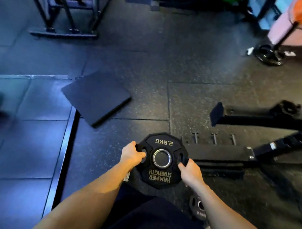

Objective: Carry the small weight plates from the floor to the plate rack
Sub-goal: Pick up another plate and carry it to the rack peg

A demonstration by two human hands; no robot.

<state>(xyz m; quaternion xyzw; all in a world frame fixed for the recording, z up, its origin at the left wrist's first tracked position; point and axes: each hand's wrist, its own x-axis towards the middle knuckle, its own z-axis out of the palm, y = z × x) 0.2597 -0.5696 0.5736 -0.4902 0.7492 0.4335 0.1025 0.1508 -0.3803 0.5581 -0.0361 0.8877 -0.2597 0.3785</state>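
Nearest, a 2nd small plate [198,208] lies on the rubber floor [154,60], partly hidden behind the right forearm. Just ahead, both hands hold a black 2.5 kg plate [161,160] roughly flat, above the floor at centre-bottom of view. Left hand [132,153] has fingers curled thru the plate's left grip slot; right hand [190,169] does likewise on the right slot. Beyond, rt side, a black bench frame [259,141]; left of centre, a loose floor mat [96,97]. Far left, a black metal rack [64,5]; far rt, a fan stand [271,53].
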